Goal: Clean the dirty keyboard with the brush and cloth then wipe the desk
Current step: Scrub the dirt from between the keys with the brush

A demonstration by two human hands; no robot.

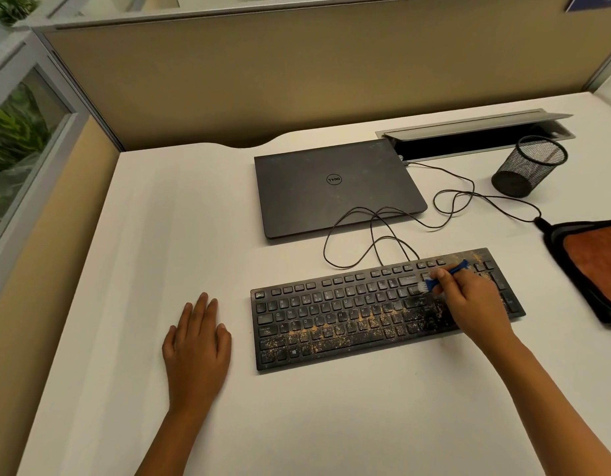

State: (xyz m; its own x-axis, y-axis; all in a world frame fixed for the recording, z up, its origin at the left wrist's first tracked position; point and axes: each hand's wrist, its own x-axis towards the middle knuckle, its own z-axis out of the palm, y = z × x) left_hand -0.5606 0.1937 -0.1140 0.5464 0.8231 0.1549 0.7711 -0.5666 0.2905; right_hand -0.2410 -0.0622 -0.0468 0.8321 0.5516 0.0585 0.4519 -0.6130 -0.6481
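A black keyboard [348,317] lies on the white desk [160,218], speckled with tan crumbs along its lower rows and at its top right corner. My right hand [469,304] grips a small blue brush [445,274] over the keyboard's right part, its pale bristles touching the keys. My left hand [197,334] rests flat on the desk just left of the keyboard, fingers straight. An orange and grey cloth [592,262] lies at the right edge of the desk, partly cut off by the frame.
A closed dark laptop [335,187] sits behind the keyboard, with a looping black cable [379,235] between them. A black mesh pen cup [527,166] stands at the back right before an open cable tray [476,132]. Beige partition walls enclose the desk.
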